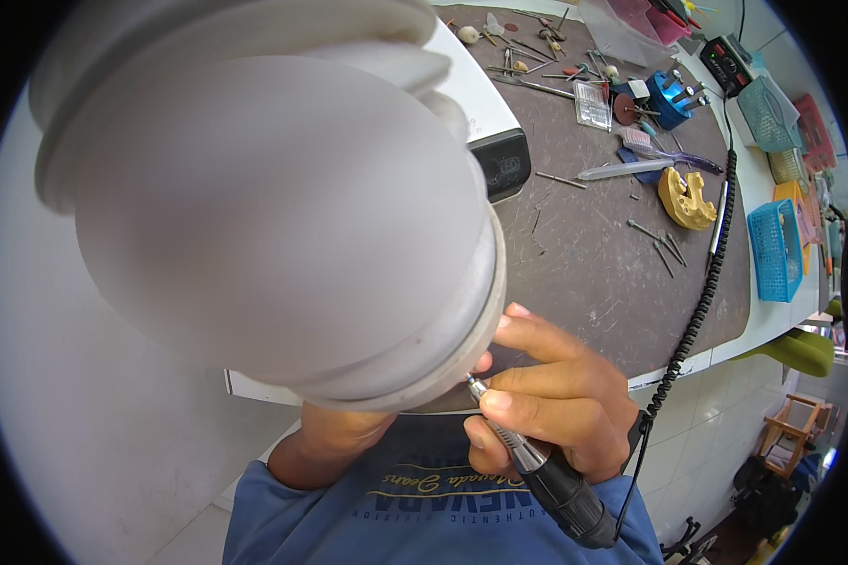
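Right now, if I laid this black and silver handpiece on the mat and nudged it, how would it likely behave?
The handpiece would probably roll, since its body looks round. It should stay stiff, judging by its straight metal and black casing. The coiled cord linked to it may tug it back like a spring.

Handpiece (565, 494) black and silver. Cast (688, 209) yellow-tan; mat (589, 273) under cast brown, pale-scratched; bur holder (667, 109) beyond cast blue; basket (773, 268) right of cast turquoise.
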A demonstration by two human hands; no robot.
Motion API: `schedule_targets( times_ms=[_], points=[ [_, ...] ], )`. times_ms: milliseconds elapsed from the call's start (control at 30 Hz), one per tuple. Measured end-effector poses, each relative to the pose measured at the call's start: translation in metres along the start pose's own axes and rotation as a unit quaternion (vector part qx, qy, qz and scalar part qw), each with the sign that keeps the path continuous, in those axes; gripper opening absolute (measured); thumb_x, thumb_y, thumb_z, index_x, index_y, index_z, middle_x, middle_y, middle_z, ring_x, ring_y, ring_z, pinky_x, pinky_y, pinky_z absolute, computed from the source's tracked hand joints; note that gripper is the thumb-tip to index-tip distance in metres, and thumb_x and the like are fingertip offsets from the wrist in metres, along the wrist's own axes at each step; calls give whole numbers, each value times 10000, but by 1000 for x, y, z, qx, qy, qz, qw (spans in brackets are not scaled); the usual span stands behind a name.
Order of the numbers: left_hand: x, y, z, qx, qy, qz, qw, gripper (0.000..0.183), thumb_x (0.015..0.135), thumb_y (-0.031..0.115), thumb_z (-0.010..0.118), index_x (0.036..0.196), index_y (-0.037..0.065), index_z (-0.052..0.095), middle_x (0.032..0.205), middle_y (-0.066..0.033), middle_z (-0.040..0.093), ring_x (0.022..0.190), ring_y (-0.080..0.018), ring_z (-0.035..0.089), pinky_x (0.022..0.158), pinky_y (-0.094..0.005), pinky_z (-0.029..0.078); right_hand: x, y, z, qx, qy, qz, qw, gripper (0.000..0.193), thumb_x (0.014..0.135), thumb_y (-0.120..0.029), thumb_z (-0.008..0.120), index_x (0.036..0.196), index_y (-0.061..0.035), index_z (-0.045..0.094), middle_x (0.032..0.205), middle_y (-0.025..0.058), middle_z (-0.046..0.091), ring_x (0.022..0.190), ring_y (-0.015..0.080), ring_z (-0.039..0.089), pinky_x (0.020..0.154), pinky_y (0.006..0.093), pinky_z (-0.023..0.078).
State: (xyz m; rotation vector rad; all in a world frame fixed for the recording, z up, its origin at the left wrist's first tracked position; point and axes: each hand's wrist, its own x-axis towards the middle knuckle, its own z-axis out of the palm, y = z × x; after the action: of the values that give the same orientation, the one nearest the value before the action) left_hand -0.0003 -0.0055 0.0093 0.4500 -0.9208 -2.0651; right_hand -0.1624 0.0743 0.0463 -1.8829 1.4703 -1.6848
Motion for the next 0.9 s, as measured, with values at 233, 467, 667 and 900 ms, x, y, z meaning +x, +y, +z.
schedule_targets(
  times_ms=[233,467,667,900],
  points=[
    [0,-2,-4,14,-1,14,1000,141,894,-5,675,970,44,567,1082,-174,628,935,-246,722,826,-338,616,0,3,2,-7,12,-18,1000,285,812,-183,817,1012,-25,690,881,115,723,985,375,724,846,485,612],
    [-2,1,2,38,35,-1,999,270,882,-19,664,1126,31,562,1102,-158,582,956,-230,700,774,-287,567,-6,5,1,4,60,-14,998,264,806,-129,816,1014,-39,681,849,97,713,933,358,737,802,460,627],
    [1,0,3,46,12,16,999,291,874,-67,626,1139,26,548,1127,-145,533,1061,-264,693,911,-352,582,-8,2,5,26,40,-49,998,248,821,-126,798,1018,-46,671,853,92,708,919,332,741,781,432,636],
    [4,7,16,143,21,10,989,266,853,-63,694,1049,38,544,1095,-122,541,1006,-229,692,873,-333,595,-5,1,3,6,16,-44,999,204,847,-140,779,1001,-53,677,847,83,707,910,320,742,771,423,642]
  ],
)
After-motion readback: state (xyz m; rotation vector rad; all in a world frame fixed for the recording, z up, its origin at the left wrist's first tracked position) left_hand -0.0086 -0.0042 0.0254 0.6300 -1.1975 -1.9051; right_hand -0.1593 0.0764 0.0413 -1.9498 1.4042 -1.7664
